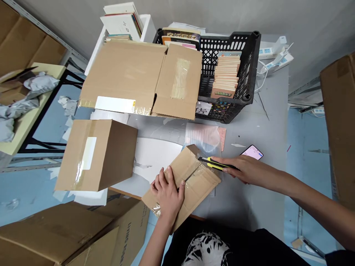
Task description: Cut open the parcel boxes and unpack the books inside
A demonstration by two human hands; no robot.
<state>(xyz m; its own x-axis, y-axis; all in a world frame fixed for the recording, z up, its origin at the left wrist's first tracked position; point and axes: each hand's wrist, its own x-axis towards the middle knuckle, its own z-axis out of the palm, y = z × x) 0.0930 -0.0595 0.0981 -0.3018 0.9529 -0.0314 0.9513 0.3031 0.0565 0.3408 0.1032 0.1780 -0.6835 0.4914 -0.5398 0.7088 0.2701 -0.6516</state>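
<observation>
A small cardboard box (203, 184) lies tilted at the front edge of the table, with a dark slit running along its top between the flaps. My left hand (168, 190) rests on the box with its fingers spread, pressing on the cardboard left of the slit. In my right hand (241, 169) is a yellow and black utility knife (215, 163). The blade end sits at the far end of the slit, by the box's upper edge. Whether the blade touches the cardboard I cannot tell.
A taped carton (119, 159) stands at the left. Behind, a flattened cardboard sheet (124, 74) leans over a black crate (249, 66) holding books (226, 75). A phone (253, 151) lies by my right wrist. Power strips (277, 61) sit at the back right. Large cartons (133, 225) flank the table.
</observation>
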